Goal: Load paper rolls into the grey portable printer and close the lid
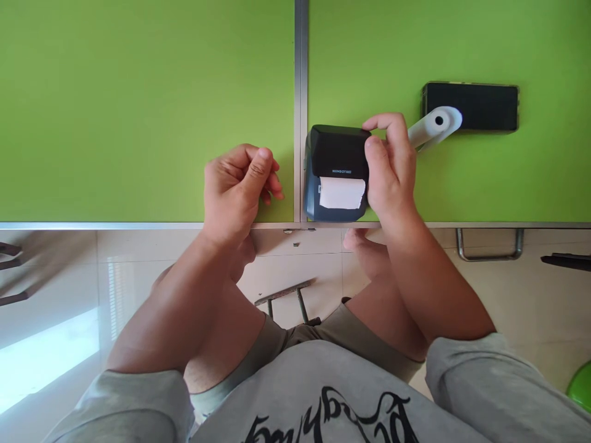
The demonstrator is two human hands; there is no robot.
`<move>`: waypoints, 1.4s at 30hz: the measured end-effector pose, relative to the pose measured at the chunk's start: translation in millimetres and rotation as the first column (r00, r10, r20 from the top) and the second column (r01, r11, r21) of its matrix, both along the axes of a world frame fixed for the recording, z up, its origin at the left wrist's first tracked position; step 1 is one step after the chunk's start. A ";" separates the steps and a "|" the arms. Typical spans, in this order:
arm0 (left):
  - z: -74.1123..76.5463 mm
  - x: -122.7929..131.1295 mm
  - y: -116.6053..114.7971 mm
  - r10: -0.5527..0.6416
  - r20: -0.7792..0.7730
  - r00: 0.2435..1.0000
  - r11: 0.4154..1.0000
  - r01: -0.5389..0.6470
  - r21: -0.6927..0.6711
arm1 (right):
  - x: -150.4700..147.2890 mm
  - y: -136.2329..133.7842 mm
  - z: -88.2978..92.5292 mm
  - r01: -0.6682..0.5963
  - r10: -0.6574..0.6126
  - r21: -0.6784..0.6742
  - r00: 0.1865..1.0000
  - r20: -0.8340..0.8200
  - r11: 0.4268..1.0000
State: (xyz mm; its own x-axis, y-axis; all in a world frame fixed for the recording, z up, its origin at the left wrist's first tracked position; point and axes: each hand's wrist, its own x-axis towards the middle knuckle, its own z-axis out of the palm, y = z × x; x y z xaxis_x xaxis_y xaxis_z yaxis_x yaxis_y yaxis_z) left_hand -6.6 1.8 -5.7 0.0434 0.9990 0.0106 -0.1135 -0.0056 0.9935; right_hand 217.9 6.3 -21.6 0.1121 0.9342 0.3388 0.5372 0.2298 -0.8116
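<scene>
A small dark label printer (335,172) stands near the front edge of the green table (138,111), with a strip of white paper (341,192) coming out of its slot. My right hand (390,169) grips the printer's right side, thumb on its top. My left hand (240,187) hovers just left of the printer with its fingers curled into a loose fist, and I cannot make out anything in it.
A white paper roll (434,126) lies right of the printer, overlapping a black phone (475,106). A metal seam (301,92) splits the tabletop. A metal handle (489,246) hangs under the table edge. Below are my knees, a stool frame (286,295) and a tiled floor.
</scene>
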 end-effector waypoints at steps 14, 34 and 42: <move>-3.6 3.4 -20.4 -0.101 -0.689 0.717 0.927 0.320 0.198 | 0.6 -0.6 0.0 -0.055 0.058 0.033 0.994 -0.088 0.998; -23.6 4.2 -13.8 -0.054 -0.828 0.558 0.885 0.411 0.220 | 7.6 0.9 -3.5 -0.068 0.068 -0.053 0.998 -0.007 0.996; -21.0 2.9 -16.6 -0.039 -0.865 0.500 0.886 0.417 0.201 | 21.9 7.2 -10.3 -0.235 0.231 -0.078 0.972 -0.051 0.969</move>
State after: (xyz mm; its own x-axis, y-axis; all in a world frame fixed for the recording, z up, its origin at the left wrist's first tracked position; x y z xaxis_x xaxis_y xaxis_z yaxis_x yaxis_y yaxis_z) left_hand -3.7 -14.8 -26.6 0.4465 0.8788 0.1683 0.6952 -0.4591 0.5531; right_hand 239.7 13.5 -32.0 -0.0997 0.9609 0.2583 0.4424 0.2754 -0.8535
